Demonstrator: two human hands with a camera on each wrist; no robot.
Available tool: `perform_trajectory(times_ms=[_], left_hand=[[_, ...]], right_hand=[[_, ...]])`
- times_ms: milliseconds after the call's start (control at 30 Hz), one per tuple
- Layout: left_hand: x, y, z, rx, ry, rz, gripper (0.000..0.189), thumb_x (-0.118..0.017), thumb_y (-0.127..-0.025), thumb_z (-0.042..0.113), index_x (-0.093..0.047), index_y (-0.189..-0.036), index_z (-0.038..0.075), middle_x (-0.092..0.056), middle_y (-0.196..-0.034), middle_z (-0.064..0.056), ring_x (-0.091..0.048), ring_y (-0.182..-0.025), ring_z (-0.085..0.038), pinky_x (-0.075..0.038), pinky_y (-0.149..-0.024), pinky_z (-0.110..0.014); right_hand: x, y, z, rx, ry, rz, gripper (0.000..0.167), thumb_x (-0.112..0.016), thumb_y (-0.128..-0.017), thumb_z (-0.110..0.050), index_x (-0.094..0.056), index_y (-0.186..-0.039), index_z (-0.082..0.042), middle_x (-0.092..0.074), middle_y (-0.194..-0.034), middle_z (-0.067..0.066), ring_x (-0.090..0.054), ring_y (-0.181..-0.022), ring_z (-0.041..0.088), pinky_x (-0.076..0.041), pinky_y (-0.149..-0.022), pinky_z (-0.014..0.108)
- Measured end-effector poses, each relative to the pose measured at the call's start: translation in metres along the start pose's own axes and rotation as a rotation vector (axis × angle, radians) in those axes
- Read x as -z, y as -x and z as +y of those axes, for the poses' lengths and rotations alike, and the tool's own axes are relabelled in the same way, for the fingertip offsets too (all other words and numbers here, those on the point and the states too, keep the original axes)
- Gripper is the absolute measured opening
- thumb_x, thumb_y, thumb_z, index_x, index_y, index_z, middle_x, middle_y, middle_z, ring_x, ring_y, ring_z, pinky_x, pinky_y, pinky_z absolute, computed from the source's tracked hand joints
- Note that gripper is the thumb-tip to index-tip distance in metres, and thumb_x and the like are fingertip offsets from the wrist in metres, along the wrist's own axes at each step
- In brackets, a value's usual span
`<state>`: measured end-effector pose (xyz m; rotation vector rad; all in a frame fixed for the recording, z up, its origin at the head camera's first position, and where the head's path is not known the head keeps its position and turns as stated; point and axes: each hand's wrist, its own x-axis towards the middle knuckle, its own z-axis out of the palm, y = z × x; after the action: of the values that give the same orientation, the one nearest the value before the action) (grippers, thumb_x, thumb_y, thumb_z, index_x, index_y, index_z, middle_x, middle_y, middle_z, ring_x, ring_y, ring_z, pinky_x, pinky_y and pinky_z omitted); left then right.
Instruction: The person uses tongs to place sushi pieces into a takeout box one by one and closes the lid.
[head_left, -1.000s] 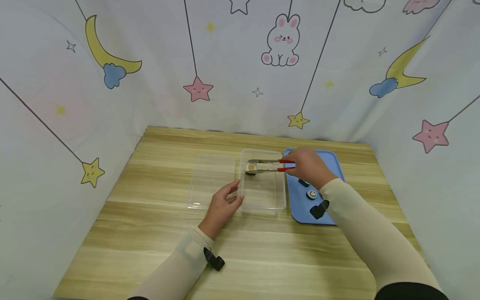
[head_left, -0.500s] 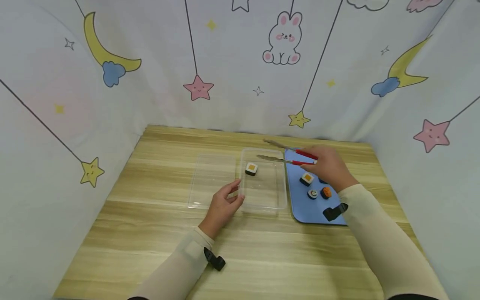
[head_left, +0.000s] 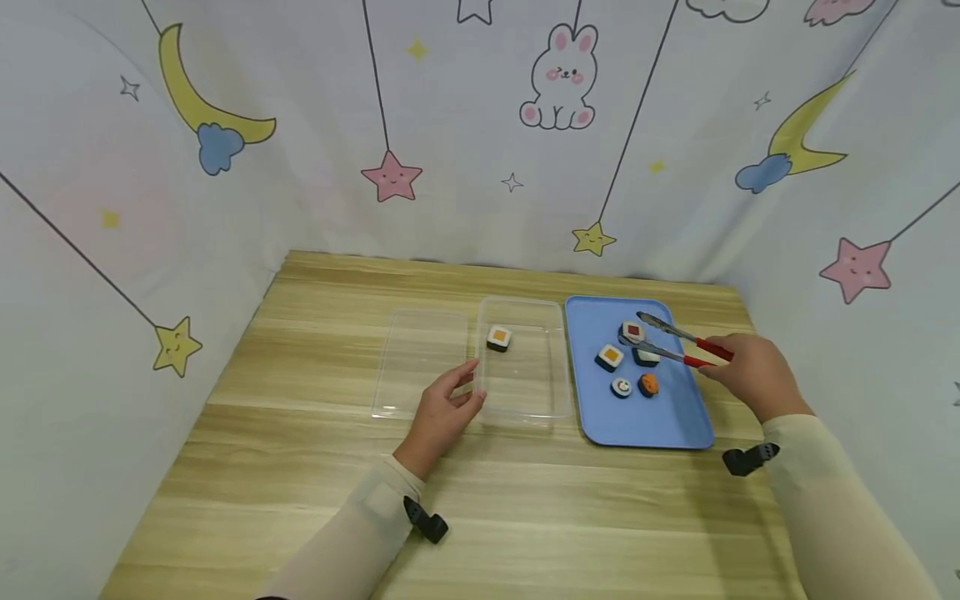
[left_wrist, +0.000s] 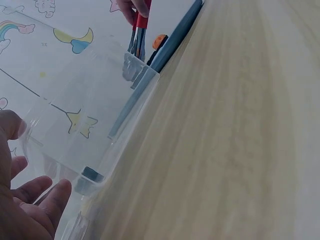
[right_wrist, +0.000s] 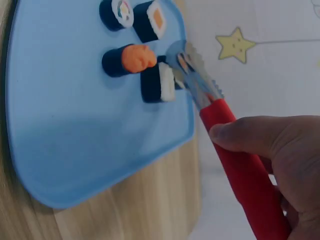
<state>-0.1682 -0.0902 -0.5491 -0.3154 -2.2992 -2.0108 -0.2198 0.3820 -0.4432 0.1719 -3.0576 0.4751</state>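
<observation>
A person's two hands work above a wooden table (head_left: 480, 517). The right hand (head_left: 753, 377) curls round the red handles of metal tongs (head_left: 693, 362), whose arms stand spread over a blue tray (head_left: 652, 425) at the right; whether their tips touch any food cannot be told. The nearest piece is a sushi block with a dark red square centre (head_left: 632, 331), partly behind one arm. Also on the tray are a yellow-centred block (head_left: 610, 357), a white-topped piece (head_left: 646, 357), a small round roll (head_left: 621, 387) and an orange-topped roll (head_left: 648, 384). The left hand (head_left: 441, 417), fingers spread apart, touches the left side of a clear container (head_left: 525, 415), which holds another yellow-centred piece (head_left: 498, 338) near its far left corner. A flat clear lid (head_left: 423, 358) lies just left of the container. The white backdrop (head_left: 465, 100) is printed with a winking bunny, smiling stars, moons and clouds.
</observation>
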Motion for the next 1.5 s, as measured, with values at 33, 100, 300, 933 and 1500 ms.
perform_trajectory(times_ms=[33, 100, 300, 933, 1500], left_hand=[[0.0, 0.0, 0.0, -0.001, 0.004, 0.001, 0.053, -0.073, -0.097, 0.008, -0.057, -0.147, 0.001, -0.056, -0.148, -0.017, -0.057, -0.133, -0.037, -0.058, -0.099, -0.032], [0.0, 0.001, 0.0, 0.0, 0.007, 0.003, 0.053, -0.074, -0.097, 0.008, -0.057, -0.147, 0.001, -0.056, -0.148, -0.015, -0.057, -0.133, -0.037, -0.058, -0.099, -0.032], [0.0, 0.001, 0.0, 0.0, 0.008, 0.003, 0.053, -0.073, -0.097, 0.007, -0.057, -0.147, 0.001, -0.056, -0.147, -0.016, -0.057, -0.133, -0.036, -0.058, -0.099, -0.033], [0.001, 0.0, 0.002, 0.011, 0.01, -0.012, 0.053, -0.072, -0.098, 0.007, -0.055, -0.148, 0.0, -0.054, -0.149, -0.02, -0.056, -0.135, -0.037, -0.057, -0.1, -0.032], [0.004, -0.001, 0.003, 0.01, 0.025, -0.021, 0.054, -0.072, -0.098, 0.007, -0.054, -0.148, -0.002, -0.054, -0.151, -0.016, -0.056, -0.134, -0.039, -0.056, -0.102, -0.035]], right_hand=[[0.0, 0.001, 0.002, -0.01, -0.003, -0.009, 0.051, -0.086, -0.086, -0.021, -0.07, -0.127, 0.004, -0.07, -0.116, 0.03, -0.062, -0.101, 0.046, -0.055, -0.081, 0.062], [0.001, 0.001, 0.003, -0.031, -0.009, -0.027, 0.053, -0.086, -0.087, -0.022, -0.069, -0.13, 0.003, -0.069, -0.118, 0.031, -0.061, -0.102, 0.046, -0.055, -0.081, 0.061], [0.003, -0.005, 0.002, -0.035, 0.001, -0.041, 0.052, -0.085, -0.088, -0.022, -0.069, -0.129, 0.004, -0.068, -0.121, 0.031, -0.062, -0.104, 0.047, -0.055, -0.085, 0.063], [0.025, -0.008, -0.056, 0.033, -0.084, 0.01, 0.055, -0.083, -0.091, -0.03, -0.068, -0.136, -0.004, -0.068, -0.126, 0.027, -0.06, -0.108, 0.043, -0.059, -0.081, 0.058], [-0.009, -0.038, -0.147, 0.334, -0.009, -0.099, 0.042, -0.086, -0.087, -0.016, -0.076, -0.127, -0.01, -0.075, -0.117, 0.009, -0.068, -0.105, 0.03, -0.06, -0.086, 0.049]])
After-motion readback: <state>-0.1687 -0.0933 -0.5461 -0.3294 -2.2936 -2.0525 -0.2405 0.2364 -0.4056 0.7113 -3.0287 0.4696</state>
